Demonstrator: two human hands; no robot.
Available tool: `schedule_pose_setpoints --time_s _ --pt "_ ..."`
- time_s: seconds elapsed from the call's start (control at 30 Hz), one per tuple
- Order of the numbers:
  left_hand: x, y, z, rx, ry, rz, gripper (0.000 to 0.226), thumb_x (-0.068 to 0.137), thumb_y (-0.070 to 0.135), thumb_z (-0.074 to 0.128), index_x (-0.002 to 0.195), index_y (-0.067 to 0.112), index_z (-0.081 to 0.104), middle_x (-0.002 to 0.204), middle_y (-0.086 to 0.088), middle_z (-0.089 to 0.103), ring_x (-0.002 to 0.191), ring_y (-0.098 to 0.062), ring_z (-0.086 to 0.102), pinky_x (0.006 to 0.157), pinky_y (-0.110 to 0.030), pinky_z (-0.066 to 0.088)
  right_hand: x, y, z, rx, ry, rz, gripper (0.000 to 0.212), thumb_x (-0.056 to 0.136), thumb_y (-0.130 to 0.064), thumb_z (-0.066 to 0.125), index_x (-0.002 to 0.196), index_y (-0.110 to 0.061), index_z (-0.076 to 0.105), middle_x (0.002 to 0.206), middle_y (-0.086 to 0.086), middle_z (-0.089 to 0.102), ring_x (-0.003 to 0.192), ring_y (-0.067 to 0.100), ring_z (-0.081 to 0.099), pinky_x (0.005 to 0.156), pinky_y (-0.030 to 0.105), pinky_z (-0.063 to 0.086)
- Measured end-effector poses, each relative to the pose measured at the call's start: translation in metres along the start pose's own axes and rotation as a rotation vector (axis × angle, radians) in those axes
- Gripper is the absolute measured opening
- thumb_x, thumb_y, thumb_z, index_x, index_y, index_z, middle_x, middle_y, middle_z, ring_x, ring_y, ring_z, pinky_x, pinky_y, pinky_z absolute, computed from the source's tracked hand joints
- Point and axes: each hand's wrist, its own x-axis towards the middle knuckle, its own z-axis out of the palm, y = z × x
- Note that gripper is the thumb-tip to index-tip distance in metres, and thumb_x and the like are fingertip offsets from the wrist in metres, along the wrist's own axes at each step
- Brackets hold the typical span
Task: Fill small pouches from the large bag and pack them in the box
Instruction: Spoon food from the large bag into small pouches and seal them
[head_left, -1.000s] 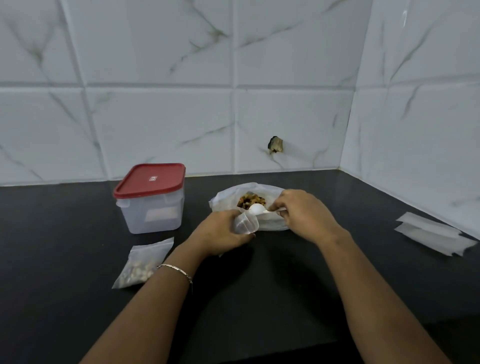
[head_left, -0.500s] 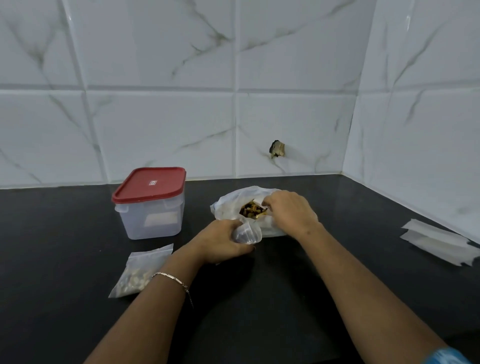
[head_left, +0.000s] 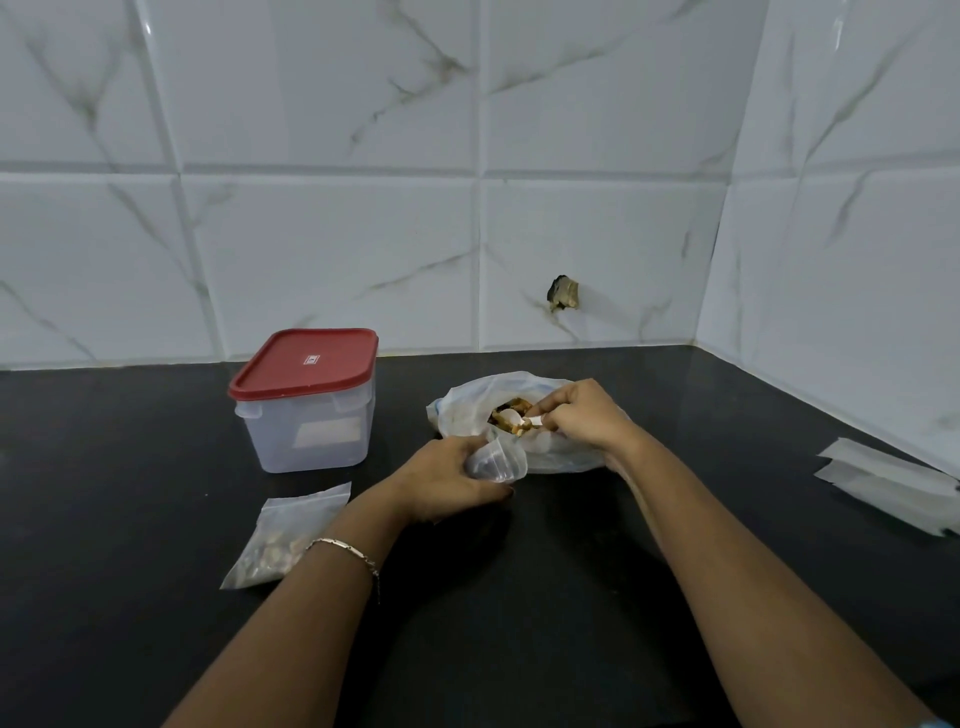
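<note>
- A black table (head_left: 519, 649) fills the foreground, two bare forearms reaching out over it, a thin bracelet (head_left: 343, 548) on the left wrist
- Just left of that wrist a filled pouch (head_left: 283, 535) lies flat on the table, pale pieces bunched at its near end, not yet packed
- Well off to the right, flat spare pouches (head_left: 883, 483) wait in a loose stack near the table's edge
- The left hand (head_left: 441, 483) has its grip wrapped round a small pouch (head_left: 496, 460), clear and seemingly empty, its mouth rounded open and turned up toward the bag; whether its base touches the table cannot be told
- Just beyond, a little to the right, the right hand (head_left: 584, 415) keeps its grip pinched on the handle of a white spoon (head_left: 514, 417); the spoon's long axis runs roughly side to side, bowl to the left among the brown pieces at the mouth of the large bag (head_left: 561, 454)
- The pouch mouth sits just nearer the person and slightly left of the spoon's bowl, close but apart; the likely next move is a short draw back by the right hand, while the left only holds the mouth open
- The box (head_left: 306, 421), red lid on, stands well left of the bag, nearer the left hand; by the look of it, the lid must come off before packing
- Behind all, a white marbled wall (head_left: 311, 234)
</note>
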Motion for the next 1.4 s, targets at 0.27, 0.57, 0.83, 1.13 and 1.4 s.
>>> schedule_pose_setpoints --time_s 0.27,0.57,0.83,1.13,1.4 --pt "0.000 0.000 0.005 -0.021 0.015 0.027 0.037 0.086 0.030 0.068 0.121 0.026 0.056 0.105 0.003 0.065 0.092 -0.008 0.062 0.079 -0.019 0.048 0.004 0.004 0.002 0.138 -0.032 0.189 0.021 0.081 -0.009 0.064 0.072 -0.023 0.077 0.099 0.000 0.072 0.099 0.019 0.063 0.097 0.039 0.050" --pt "-0.003 0.005 0.009 -0.042 0.047 0.092 0.040 0.088 0.026 0.066 0.126 0.028 0.056 0.107 0.006 0.064 0.101 -0.009 0.061 0.084 -0.015 0.046 0.001 0.001 0.005 0.130 0.011 0.221 0.016 0.083 -0.019 0.063 0.096 -0.016 0.073 0.099 0.003 0.067 0.093 0.018 0.058 0.080 0.033 0.047" --pt "-0.006 0.004 0.000 -0.082 0.120 0.101 0.014 0.085 0.027 0.069 0.096 0.033 0.062 0.097 0.004 0.069 0.090 -0.008 0.065 0.087 -0.029 0.053 -0.001 0.002 0.005 0.294 0.052 0.289 0.022 0.085 -0.020 0.065 0.106 -0.014 0.071 0.092 -0.001 0.063 0.082 0.014 0.054 0.072 0.030 0.045" --pt "-0.003 -0.001 0.000 -0.069 0.451 0.048 0.050 0.065 0.068 0.058 0.103 0.036 0.063 0.098 0.013 0.070 0.091 -0.009 0.065 0.084 -0.043 0.056 -0.015 -0.011 -0.006 0.476 0.064 0.304 0.018 0.089 -0.015 0.058 0.095 -0.007 0.072 0.075 -0.001 0.067 0.050 0.006 0.038 0.047 0.020 0.028" --pt "-0.002 0.000 -0.001 -0.005 0.481 -0.108 0.064 0.063 0.074 0.055 0.114 0.036 0.055 0.102 0.014 0.063 0.096 -0.015 0.063 0.086 -0.043 0.054 -0.021 -0.011 -0.010 0.598 0.014 0.270 0.023 0.088 -0.010 0.056 0.102 0.003 0.070 0.071 0.003 0.062 0.043 0.005 0.031 0.038 0.017 0.020"
